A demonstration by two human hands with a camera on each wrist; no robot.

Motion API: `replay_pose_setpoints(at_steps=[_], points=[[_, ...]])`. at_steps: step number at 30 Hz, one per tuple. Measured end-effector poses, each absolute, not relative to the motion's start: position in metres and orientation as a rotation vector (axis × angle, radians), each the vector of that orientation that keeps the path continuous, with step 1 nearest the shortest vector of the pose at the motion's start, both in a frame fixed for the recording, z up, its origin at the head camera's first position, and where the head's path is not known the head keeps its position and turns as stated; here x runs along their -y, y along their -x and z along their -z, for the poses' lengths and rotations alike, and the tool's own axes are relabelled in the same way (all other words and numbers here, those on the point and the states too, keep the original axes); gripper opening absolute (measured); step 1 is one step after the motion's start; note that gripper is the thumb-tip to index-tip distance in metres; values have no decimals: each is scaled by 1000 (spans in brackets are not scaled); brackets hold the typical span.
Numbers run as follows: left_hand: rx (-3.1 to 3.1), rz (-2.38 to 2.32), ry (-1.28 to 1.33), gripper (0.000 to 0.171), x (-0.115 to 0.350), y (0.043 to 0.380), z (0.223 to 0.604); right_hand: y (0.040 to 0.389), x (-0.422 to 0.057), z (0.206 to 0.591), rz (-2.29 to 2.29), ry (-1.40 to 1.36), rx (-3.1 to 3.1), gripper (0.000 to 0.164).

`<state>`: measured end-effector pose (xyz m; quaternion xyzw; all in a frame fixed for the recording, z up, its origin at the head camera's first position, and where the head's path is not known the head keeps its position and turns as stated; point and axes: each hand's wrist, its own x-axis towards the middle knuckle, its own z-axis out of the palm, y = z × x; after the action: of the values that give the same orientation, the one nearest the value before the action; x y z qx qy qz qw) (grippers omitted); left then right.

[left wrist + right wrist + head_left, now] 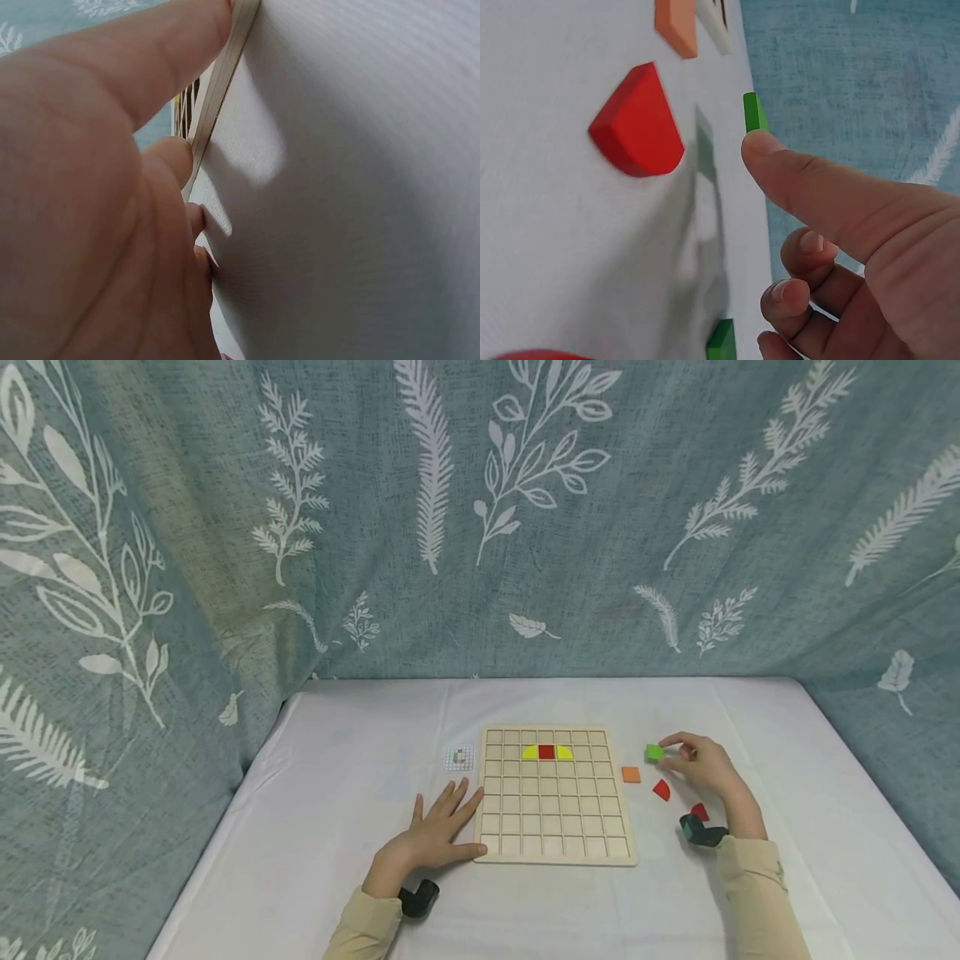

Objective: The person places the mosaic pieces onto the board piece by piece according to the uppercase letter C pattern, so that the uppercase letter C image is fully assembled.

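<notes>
My right hand (701, 764) pinches a green square tile (655, 753) between thumb and fingers. In the right wrist view this green tile (753, 111) is lifted off the white cloth, and its shadow falls below it. My left hand (429, 839) lies with fingers spread on the cloth, thumb and index fingertips at the left edge of the wooden grid board (555, 862). The left wrist view shows the thumb (172, 52) against the board's side. In an upper row of the board sit a red square tile (546, 752) and two yellow quarter-round tiles (530, 752), one on each side.
Right of the board lie an orange square tile (631, 774) and two red quarter-round tiles (662, 790). Another green piece (721, 341) lies low in the right wrist view. A small gridded pattern card (459, 757) is left of the board. A leaf-print curtain (480, 610) hangs behind the table.
</notes>
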<state>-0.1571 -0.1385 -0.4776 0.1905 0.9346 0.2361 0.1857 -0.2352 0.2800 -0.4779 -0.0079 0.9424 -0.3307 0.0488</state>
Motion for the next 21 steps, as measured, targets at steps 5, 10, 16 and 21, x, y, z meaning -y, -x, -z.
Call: replay_pose_setpoints(at_steps=[5, 10, 16, 21], points=[[-2621, -666, -530, 81, 140, 158, 479, 235, -275, 473, 1038, 64, -2886, 33], [-2609, -675, -541, 81, 142, 158, 482, 234, -270, 471, 1059, 118, -2905, 31], [-2625, -659, -534, 82, 141, 159, 483, 234, -258, 471, 1084, 149, -2909, 30], [-2628, -673, -528, 82, 140, 158, 481, 235, -247, 473, 1079, 198, -2916, 28]])
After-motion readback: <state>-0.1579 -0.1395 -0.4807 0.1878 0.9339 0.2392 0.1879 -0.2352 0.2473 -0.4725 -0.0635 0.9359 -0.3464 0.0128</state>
